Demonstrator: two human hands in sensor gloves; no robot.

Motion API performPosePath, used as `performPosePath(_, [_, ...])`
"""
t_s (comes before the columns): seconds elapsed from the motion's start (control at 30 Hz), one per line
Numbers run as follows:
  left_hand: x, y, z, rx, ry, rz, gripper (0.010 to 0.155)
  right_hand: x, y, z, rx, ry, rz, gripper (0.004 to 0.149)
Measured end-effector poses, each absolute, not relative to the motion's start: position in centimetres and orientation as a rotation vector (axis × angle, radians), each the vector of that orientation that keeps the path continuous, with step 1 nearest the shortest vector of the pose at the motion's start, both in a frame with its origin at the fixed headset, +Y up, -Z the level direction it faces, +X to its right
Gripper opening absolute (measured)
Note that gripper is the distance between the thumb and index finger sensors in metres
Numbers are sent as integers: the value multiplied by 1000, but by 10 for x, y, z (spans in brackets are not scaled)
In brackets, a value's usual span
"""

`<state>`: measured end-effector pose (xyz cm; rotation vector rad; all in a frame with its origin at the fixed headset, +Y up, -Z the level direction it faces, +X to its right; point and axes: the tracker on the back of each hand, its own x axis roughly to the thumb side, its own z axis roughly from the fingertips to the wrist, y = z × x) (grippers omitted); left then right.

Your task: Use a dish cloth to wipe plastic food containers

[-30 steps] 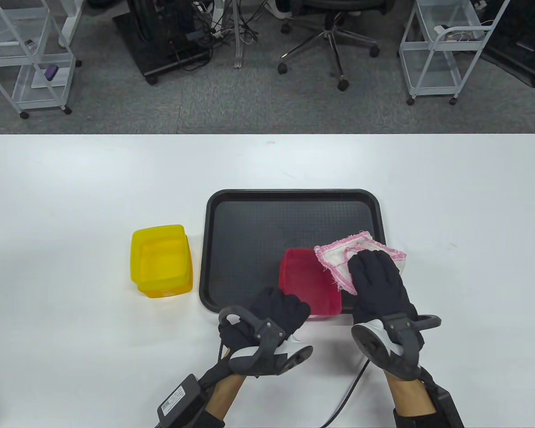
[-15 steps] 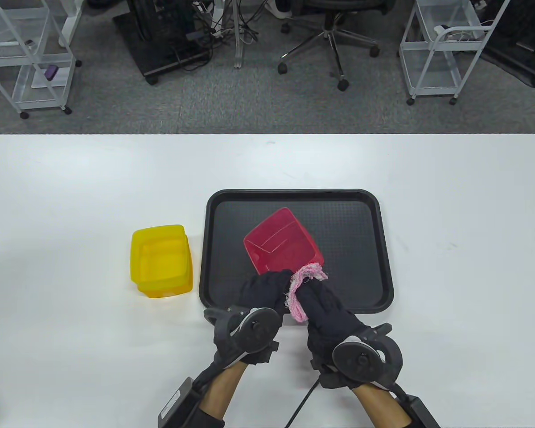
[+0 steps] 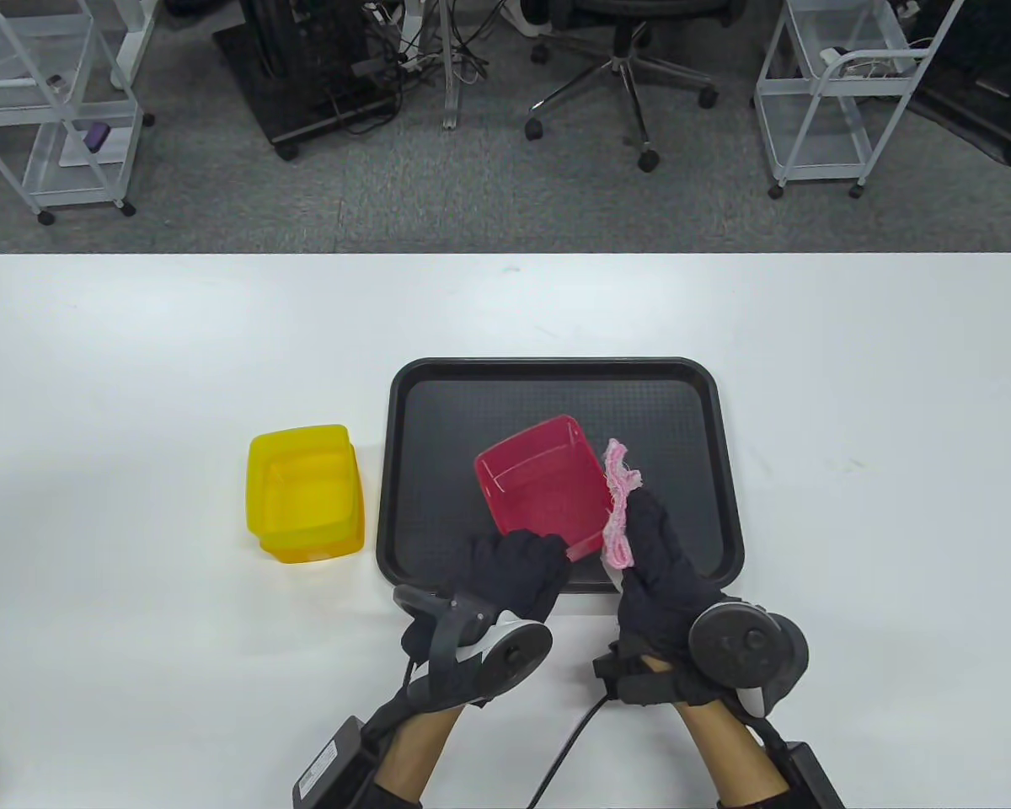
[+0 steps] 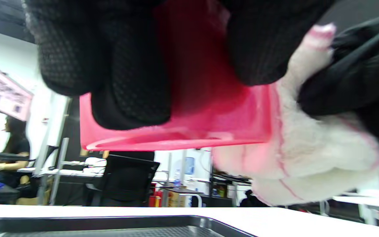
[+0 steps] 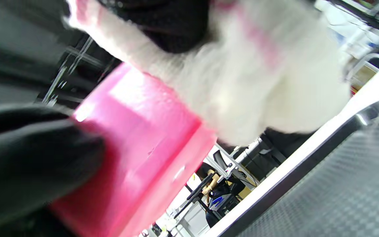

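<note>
My left hand [image 3: 518, 560] grips the near edge of the red container [image 3: 541, 487] and holds it tilted above the black tray [image 3: 556, 375]. The red container also shows in the left wrist view [image 4: 189, 121] and in the right wrist view [image 5: 137, 144]. My right hand [image 3: 653, 539] holds the pink-edged white dish cloth [image 3: 619, 506] bunched against the container's right side. The cloth also shows in the left wrist view [image 4: 304, 164] and in the right wrist view [image 5: 248, 92]. A yellow container [image 3: 306, 493] stands on the table left of the tray.
The white table [image 3: 135, 354] runs wide on both sides of the tray. Beyond its far edge stand wire carts [image 3: 50, 109] and an office chair [image 3: 623, 76] on the grey floor.
The right hand picked up the cloth from the tray's right edge, bunched it and brought it to the container's right side. The left hand lifted and turned the red container.
</note>
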<state>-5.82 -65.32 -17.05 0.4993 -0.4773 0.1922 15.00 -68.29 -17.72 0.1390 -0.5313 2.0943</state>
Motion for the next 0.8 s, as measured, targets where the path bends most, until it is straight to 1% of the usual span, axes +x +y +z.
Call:
performPosePath(0.07, [-57, -652, -169, 516, -484, 183, 40, 160, -686, -184, 187, -472, 2007, 48])
performPosePath(0.13, [-60, -651, -170, 525, -519, 183, 40, 169, -691, -191, 246, -367, 1903, 47])
performPosePath(0.2, [-62, -649, -170, 529, -568, 180, 40, 174, -695, -195, 240, -332, 1862, 47])
performPosePath(0.27, [-63, -647, -169, 506, -638, 231, 40, 177, -698, -198, 194, -326, 1840, 47])
performPosePath(0.33, [-64, -645, -168, 456, -676, 300, 40, 181, -700, -201, 156, -323, 1816, 47])
performPosePath(0.53, [-65, -641, -170, 350, -741, 521, 40, 200, -712, -208, 55, -267, 1674, 47])
performPosePath(0.8, [-75, -639, -177, 253, -752, 714, 40, 217, -730, -217, 137, -80, 1405, 45])
